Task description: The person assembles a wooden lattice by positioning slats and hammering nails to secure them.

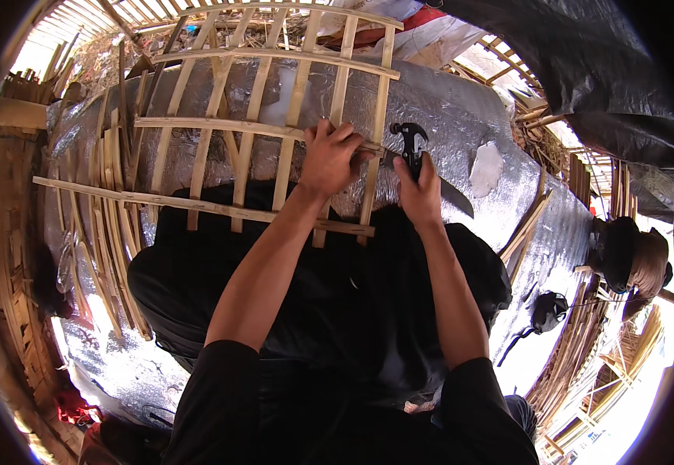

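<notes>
A lattice of pale split-bamboo slats (253, 129) lies across my lap and the silvery sheet beyond it. My left hand (329, 160) is closed over one of its cross slats, near the right end, with the fingers curled down. Beside it, my right hand (420, 191) grips a black claw hammer (410, 141), its head pointing up and away. A dark curved blade (458, 201) shows just right of that hand; whether it lies on the sheet or is held, I cannot tell. The slat's tip between my hands is partly hidden by fingers.
Loose bamboo strips (112, 209) lie at the left beside a woven bamboo wall (3, 232). A silvery foil sheet (461, 101) covers the floor. Black plastic sheeting (585, 62) hangs at the upper right. A small black pouch (548, 311) and more strips (577, 349) lie at the right.
</notes>
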Available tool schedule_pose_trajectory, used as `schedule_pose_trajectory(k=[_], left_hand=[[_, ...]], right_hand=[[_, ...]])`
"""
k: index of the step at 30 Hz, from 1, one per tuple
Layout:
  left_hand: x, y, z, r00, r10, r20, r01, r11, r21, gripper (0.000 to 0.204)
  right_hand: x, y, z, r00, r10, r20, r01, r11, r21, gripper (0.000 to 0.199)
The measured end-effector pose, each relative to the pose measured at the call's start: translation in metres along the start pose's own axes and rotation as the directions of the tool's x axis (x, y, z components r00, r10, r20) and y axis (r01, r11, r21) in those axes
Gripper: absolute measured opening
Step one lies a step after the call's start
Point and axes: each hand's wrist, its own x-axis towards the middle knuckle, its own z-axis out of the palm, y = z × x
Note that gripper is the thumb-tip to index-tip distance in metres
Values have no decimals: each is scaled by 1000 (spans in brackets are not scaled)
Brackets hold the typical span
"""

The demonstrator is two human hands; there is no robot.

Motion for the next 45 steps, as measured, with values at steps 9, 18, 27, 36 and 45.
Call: schedule_pose_trajectory(k=[9,18,27,36,45], left_hand=[[-4,-5,3,999,17,-27,-17,1000,22,25],[-4,-7,6,998,53,-32,-54,998,-30,21],[-5,-9,7,998,38,41,-39,999,20,19],[-9,-11,10,998,43,-34,-43,999,21,19],[-6,-14,7,998,42,-44,-42,999,7,18]], right_hand=[[-16,-48,-38,942,219,254,-268,947,178,28],[16,-23,-42,933,170,318,-153,985,-80,44],[19,-51,-46,802,224,554,-275,962,9,42],[29,-49,-55,799,277,534,-319,948,-15,45],[37,-36,-65,862,163,480,-253,959,130,54]])
